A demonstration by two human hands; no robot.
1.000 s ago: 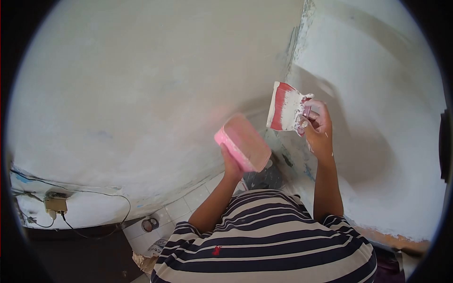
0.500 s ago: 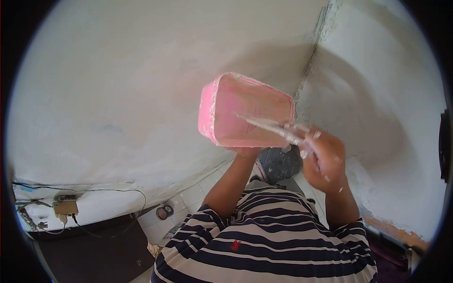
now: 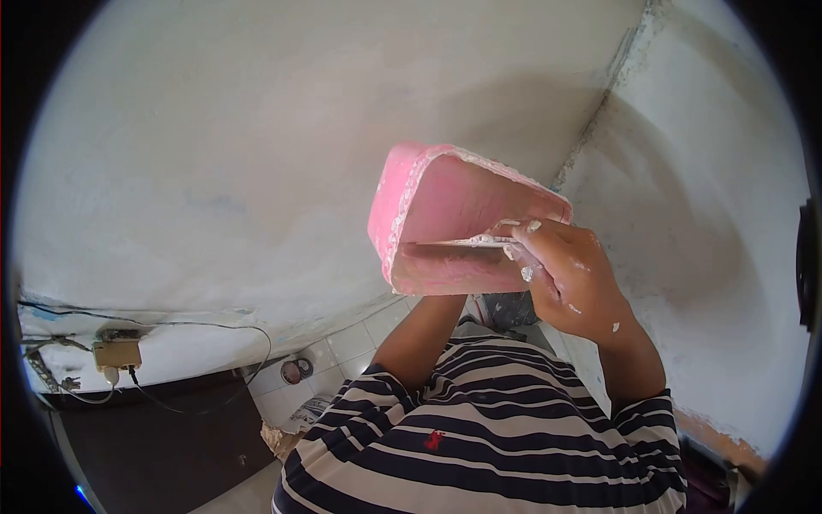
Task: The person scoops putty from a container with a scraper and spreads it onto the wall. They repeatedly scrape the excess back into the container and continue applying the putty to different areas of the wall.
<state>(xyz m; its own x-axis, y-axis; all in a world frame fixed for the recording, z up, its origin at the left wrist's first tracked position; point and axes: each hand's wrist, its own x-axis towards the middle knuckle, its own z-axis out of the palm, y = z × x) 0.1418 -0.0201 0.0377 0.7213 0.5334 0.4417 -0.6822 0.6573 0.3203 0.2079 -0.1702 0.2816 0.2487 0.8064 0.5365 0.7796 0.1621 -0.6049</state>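
A pink plastic tub (image 3: 467, 198) is tilted with its mouth toward me, its rim crusted with white putty and smears of it inside. From below, my left forearm (image 3: 426, 336) runs up behind the tub, which hides the hand supporting it. My right hand (image 3: 572, 278) is closed around a putty knife (image 3: 458, 243), seen nearly edge-on, its blade reaching into the tub. White putty clings to the knife and to my right fingers and wrist.
Two plastered walls (image 3: 257, 171) meet in a rough corner right of the tub. At lower left are a socket box (image 3: 117, 355) with cables and a dark brown panel (image 3: 163, 445). A tape-like roll (image 3: 296, 370) lies on the tiled floor (image 3: 351, 341). Behind my arms stands a dark, putty-spotted object (image 3: 507, 311).
The tub has shifted slightly right and lower and tilted further. My right hand has brought the putty knife deeper into it, with the blade turned flatter across the tub.
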